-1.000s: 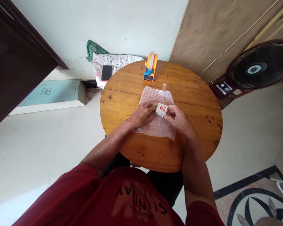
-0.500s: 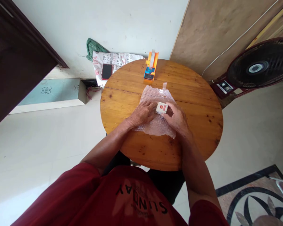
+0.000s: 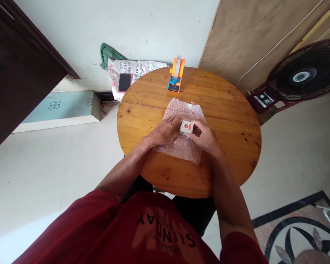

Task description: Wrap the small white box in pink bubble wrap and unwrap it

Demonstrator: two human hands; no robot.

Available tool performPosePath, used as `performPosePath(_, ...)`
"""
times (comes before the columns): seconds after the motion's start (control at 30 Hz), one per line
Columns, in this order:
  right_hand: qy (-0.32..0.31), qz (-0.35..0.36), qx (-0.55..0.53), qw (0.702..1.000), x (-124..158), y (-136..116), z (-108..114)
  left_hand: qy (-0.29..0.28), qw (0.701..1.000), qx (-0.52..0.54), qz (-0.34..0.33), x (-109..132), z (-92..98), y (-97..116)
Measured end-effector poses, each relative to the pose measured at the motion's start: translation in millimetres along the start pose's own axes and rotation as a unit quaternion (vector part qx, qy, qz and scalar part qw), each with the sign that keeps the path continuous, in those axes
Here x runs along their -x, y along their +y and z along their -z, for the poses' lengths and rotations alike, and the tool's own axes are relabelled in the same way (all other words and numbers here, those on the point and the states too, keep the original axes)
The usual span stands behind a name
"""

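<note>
We find a round wooden table (image 3: 231,128), its top orange-brown, marked by dark knots (image 3: 246,139) and crossed by a seam (image 3: 143,105). A sheet of bubble wrap (image 3: 185,148) lies spread near the middle, its near edge short of the table's rim. We note an orange and blue tape dispenser (image 3: 180,73) standing near the far rim, apart from the sheet. We cannot determine whether the wrap is doubled.

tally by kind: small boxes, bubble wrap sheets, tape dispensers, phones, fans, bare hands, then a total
Small box: 1
Bubble wrap sheet: 1
Tape dispenser: 1
Phone: 1
Fan: 1
Left hand and right hand, bare: 2
Total: 7
</note>
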State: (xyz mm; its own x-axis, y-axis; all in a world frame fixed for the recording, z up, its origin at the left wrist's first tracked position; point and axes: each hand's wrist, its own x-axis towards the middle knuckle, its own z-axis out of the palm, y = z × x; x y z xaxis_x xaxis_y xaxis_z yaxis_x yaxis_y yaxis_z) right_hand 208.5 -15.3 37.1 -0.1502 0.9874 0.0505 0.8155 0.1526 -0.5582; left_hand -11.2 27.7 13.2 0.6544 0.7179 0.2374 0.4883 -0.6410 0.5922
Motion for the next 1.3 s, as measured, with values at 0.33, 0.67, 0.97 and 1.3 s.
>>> performPosePath(0.33, -0.005, 0.028, -0.028, 0.999, 0, 4, 0, 0.018, 0.999, -0.01, 0.025, -1, 3.5, 5)
performPosePath(0.67, -0.013, 0.045, -0.04, 0.998, 4, 5, 2, -0.096, 0.979, -0.171, -0.048, 47, 39.0, 63)
performPosePath(0.97, -0.014, 0.041, -0.036, 0.998, 3, 8, 0, -0.061, 0.972, -0.223, -0.04, 62, 3.0, 57)
performPosePath(1.3, -0.028, -0.01, -0.176, 0.984, 12, -2, 22, 0.051, 0.991, -0.122, 0.023, 6, 21.9, 49)
